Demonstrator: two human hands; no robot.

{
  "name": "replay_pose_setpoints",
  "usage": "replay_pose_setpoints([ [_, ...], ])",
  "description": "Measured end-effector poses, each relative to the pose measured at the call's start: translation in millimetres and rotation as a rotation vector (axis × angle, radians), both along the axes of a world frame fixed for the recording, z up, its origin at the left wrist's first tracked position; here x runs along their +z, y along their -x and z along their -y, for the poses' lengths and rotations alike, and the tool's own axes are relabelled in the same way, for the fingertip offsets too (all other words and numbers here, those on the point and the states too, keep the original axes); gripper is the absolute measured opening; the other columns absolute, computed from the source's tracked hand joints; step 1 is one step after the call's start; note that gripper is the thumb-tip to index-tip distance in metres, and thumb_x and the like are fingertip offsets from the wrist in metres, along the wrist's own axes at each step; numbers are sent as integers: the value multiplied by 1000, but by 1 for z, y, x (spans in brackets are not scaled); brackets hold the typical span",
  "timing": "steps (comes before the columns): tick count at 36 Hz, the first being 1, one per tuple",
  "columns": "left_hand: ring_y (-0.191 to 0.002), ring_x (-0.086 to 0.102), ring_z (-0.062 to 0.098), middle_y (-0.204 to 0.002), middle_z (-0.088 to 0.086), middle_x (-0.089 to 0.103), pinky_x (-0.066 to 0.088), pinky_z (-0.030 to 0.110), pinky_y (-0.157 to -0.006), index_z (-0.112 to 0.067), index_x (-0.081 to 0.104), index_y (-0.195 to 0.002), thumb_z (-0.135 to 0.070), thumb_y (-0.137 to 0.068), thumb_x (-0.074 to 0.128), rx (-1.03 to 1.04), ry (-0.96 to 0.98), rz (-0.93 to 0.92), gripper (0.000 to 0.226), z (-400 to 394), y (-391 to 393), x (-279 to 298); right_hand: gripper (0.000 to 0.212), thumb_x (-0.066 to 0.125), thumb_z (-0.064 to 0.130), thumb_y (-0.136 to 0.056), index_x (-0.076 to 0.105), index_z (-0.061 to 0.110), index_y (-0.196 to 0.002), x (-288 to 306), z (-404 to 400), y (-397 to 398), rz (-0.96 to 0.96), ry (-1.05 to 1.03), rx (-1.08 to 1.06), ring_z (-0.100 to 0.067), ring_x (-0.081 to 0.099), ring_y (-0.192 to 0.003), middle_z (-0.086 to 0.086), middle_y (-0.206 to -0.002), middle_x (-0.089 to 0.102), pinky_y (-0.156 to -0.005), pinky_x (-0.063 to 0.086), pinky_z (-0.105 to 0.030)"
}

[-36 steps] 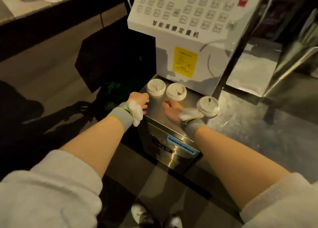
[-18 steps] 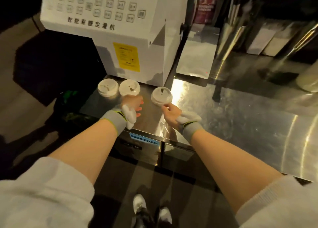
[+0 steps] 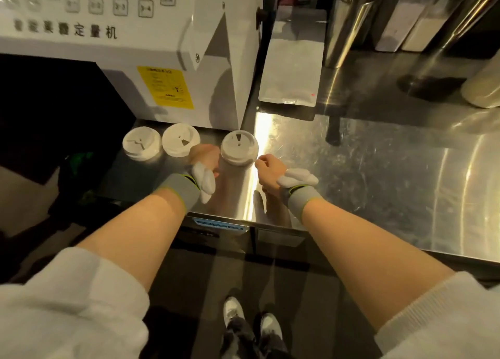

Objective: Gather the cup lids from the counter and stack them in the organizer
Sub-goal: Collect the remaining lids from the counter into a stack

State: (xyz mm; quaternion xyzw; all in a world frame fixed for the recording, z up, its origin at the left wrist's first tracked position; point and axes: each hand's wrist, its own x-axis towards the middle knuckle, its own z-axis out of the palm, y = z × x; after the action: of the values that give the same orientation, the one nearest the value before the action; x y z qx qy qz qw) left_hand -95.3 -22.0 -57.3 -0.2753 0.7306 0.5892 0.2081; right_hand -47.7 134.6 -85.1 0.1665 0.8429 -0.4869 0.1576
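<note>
Both hands had shifted rightward along the counter: the right hand pinched the rightmost lid's rim, the left hand curled empty beside it, near the front-left corner, so gathering was starting.

Both forearms reach forward, left hand and right hand loosely curled.

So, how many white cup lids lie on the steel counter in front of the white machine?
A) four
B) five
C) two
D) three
D: three lids sit in a row on the counter, a left lid, a middle lid and a right lid, below the white machine.
</note>
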Motion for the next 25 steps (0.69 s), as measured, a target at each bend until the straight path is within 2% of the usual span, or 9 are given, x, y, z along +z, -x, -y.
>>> replay_pose_setpoints([
  [4,-63,49,20,-72,5,50,41,24,-56,-20,47,-67,-8,-92,42,84,69,-78,28,-15,-6,-4,33,36,36,-92,53,14,-109,2,-1,3,-18,-55,-24,-29,61,-81,-5,-88,57,-81,56,-46],
  [6,-67,50,19,-84,7,52,41,25,-55,-20,54,-85,-9,-93,41,95,49,-85,18,-19,-6,-1,36,36,35,-90,54,12,-112,3,-1,7,-24,-55,-49,-31,61,-83,-7,-91,58,-81,56,-48],
  [10,-61,48,12,-87,2,56,40,26,-54,-20,56,-121,-12,-95,39,103,44,-67,32,-5,16,-3,39,38,34,-88,52,9,-116,4,16,33,3,-61,-66,-34,60,-91,-12,-103,58,-81,56,-50],
  [13,-64,52,14,-89,5,57,44,27,-58,-17,61,-106,-12,-94,41,51,42,-25,24,-4,16,-1,43,36,36,-89,50,8,-118,8,16,37,33,-151,-35,-37,60,-96,-16,-115,57,-81,56,-49],
  [15,-75,57,22,-93,9,59,53,33,-75,-15,62,-84,-11,-90,45,-13,59,-17,18,-8,14,-3,36,38,34,-89,55,7,-105,6,13,37,32,-177,-27,-38,62,-93,-19,-110,60,-79,57,-50],
  [18,-84,57,25,-90,13,61,52,38,-90,-8,68,-98,-11,-86,50,-26,103,-48,22,-12,11,-6,37,39,33,-85,59,8,-104,5,14,34,42,-133,-34,-39,64,-88,-19,-105,62,-75,58,-50],
  [21,-86,57,25,-92,14,63,55,39,-86,-4,67,-106,-10,-84,53,5,102,-70,27,-14,7,-8,40,40,35,-78,57,11,-105,2,15,28,49,-81,-67,-40,60,-94,-17,-110,58,-81,56,-52],
  [23,-84,56,27,-88,13,61,55,33,-65,-2,65,-109,-10,-85,53,46,67,-66,28,-13,5,-6,38,41,36,-76,56,12,-102,2,16,25,38,-40,-87,-37,59,-93,-16,-105,59,-81,56,-52],
  [25,-85,56,29,-89,12,60,49,29,-59,-2,65,-107,-10,-85,55,104,42,-72,25,-9,-2,-2,31,43,33,-76,54,14,-97,9,19,19,26,4,-86,-32,59,-82,-14,-92,59,-75,58,-50],
])
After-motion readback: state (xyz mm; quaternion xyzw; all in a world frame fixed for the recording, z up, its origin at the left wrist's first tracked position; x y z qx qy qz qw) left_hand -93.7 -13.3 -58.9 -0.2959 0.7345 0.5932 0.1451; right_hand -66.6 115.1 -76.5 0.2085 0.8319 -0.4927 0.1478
